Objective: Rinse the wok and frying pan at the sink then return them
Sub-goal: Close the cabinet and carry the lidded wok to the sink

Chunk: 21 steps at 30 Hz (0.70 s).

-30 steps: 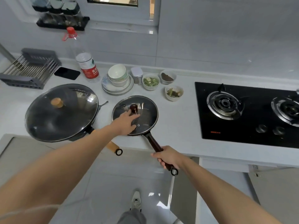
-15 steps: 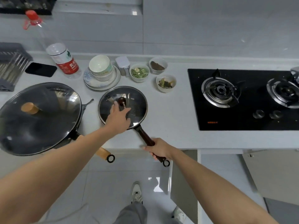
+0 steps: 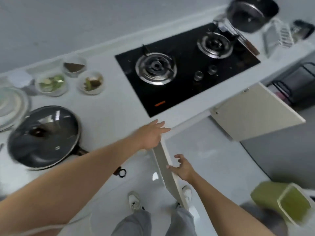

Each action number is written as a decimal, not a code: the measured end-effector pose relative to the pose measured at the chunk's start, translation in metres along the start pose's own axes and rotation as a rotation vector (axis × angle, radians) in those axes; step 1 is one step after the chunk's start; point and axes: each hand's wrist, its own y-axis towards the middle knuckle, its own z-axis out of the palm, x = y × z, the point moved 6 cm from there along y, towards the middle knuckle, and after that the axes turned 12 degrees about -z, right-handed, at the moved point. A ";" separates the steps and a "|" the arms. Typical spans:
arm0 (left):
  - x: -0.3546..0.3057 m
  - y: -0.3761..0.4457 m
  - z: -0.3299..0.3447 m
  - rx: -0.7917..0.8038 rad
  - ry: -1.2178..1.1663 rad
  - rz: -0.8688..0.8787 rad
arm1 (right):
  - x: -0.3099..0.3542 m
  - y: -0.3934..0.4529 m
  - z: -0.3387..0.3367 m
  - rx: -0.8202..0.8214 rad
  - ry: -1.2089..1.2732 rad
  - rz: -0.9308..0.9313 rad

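Note:
The frying pan with its glass lid rests on the white counter at the left, its dark handle sticking out over the counter edge under my left forearm. My left hand hovers open at the counter's front edge, fingers spread, holding nothing. My right hand is lower, fingers apart, touching the edge of an open white cabinet door. The wok is out of view.
A black two-burner gas hob fills the counter's middle. Three small bowls and stacked plates sit at the left back. A dark pot stands far right. A second cabinet door hangs open. A green bin stands on the floor.
Both hands have let go of the frying pan: the left left the lid, the right left the handle. The view swung right; the wok is out of frame. My right hand now touches a cabinet door.

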 end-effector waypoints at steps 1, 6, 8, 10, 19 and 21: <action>-0.017 0.014 0.010 0.029 0.047 0.033 | -0.016 0.001 0.004 0.062 0.017 0.011; -0.060 0.043 0.023 -0.073 0.147 0.201 | -0.031 0.011 0.008 0.206 -0.055 -0.090; -0.076 0.058 0.022 -0.118 0.135 0.209 | -0.037 0.016 -0.009 0.231 -0.063 -0.119; -0.084 0.074 0.020 -0.148 0.149 0.155 | -0.042 0.023 -0.034 0.230 -0.103 -0.157; -0.103 0.101 0.018 0.051 0.223 -0.106 | -0.018 0.098 -0.202 -0.069 -0.715 -0.341; -0.112 0.102 0.009 0.100 0.221 -0.166 | -0.006 0.114 -0.239 -0.173 -0.807 -0.357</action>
